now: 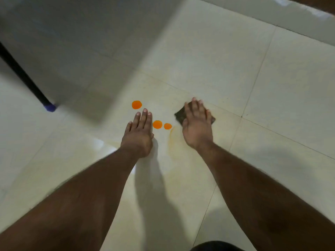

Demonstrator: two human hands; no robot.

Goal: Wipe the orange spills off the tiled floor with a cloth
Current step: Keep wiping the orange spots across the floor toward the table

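The tiled floor (208,57) is pale cream and glossy, crossed by thin dark grout lines, with a broad grey shadow lying over it beyond and to the left of the left hand. A black furniture leg (21,77) slants down far to the left of the left hand and ends in a blue foot cap (50,107) on the tile. The left hand (138,132) lies flat on the floor, palm down, fingers straight and close together, holding nothing. The right hand (196,125) presses flat on a dark folded cloth (179,115), fingers straight and slightly spread over it; corners of the cloth show at both sides of the hand. A faint yellowish smear (174,142) marks the tile between the two wrists. Three orange spills remain: the largest spill (136,104) just beyond the left fingertips, a middle spill (157,124) just right of the left hand, and the smallest spill (167,126) beside it, near the cloth's left corner.
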